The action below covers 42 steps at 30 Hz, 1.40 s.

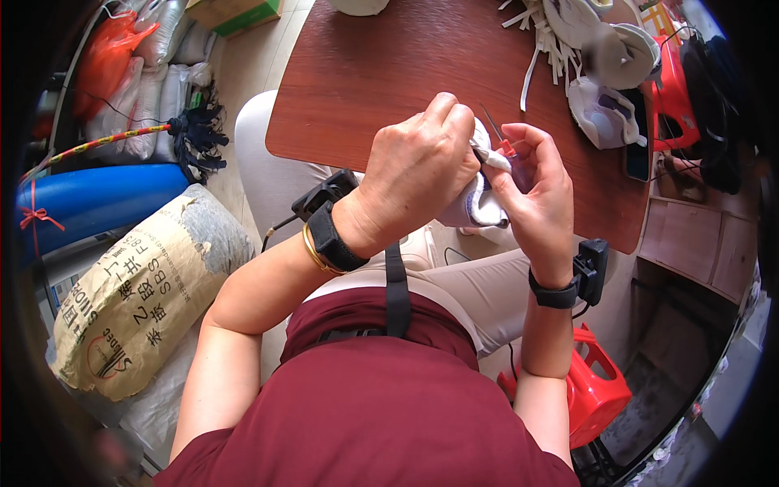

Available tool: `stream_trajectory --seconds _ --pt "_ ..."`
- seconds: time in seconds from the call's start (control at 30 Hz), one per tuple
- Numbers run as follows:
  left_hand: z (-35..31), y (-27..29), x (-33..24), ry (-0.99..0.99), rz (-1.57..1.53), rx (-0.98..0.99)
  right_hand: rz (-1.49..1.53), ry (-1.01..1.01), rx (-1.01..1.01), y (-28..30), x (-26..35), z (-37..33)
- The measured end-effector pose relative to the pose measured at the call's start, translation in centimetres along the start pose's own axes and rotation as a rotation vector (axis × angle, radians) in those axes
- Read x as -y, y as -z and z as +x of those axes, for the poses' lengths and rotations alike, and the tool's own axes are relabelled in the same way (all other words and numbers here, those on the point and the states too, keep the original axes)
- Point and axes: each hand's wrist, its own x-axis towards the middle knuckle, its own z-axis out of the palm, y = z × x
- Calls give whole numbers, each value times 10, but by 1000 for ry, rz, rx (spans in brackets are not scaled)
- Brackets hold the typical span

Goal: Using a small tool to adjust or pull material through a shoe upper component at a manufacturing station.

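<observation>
Both of my hands are raised over the near edge of the table, close together. My left hand (426, 170) is closed, knuckles up, and its fingertips pinch a white fabric piece (487, 207) with a dark-edged trim. My right hand (535, 191) is closed round a small tool (508, 148) with a red part and a thin, dark metal shaft pointing up and away. The right thumb also presses on a twisted white end of the fabric. The left hand hides part of the fabric, and the right fingers cover most of the tool's handle.
The reddish-brown table (365, 89) lies ahead. White fabric pieces (604, 114) and strips, a phone (638, 158) and a red plastic stool (673, 97) are at the right. Another red stool (596, 390) is lower right. A paper sack (154, 284) and blue roll (105, 203) lie left.
</observation>
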Motion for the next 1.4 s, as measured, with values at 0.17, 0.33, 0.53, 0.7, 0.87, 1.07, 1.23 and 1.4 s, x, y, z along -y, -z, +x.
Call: stream_trajectory --seconds 0.17,0.33,0.53,0.7,0.87,1.07,1.23,1.4 --pt "-6 -5 2 26 -69 -89 17 -7 -5 -3 -1 -1" --pt "-7 2 2 54 -108 -43 -45 14 -72 -8 7 -7" --pt "-22 40 -20 24 -122 61 -165 99 -245 -15 3 -12" --pt "-22 23 -7 130 -21 53 -94 73 -183 -33 6 -21" --pt "-18 17 1 150 -146 31 -138 58 -148 -30 6 -21" --pt "-17 21 7 354 -465 69 -20 49 -4 -16 12 -10" --pt "-24 20 17 278 -556 88 -121 306 -38 4 16 15" --pt "-24 25 14 83 -331 144 -113 312 256 1 4 31"
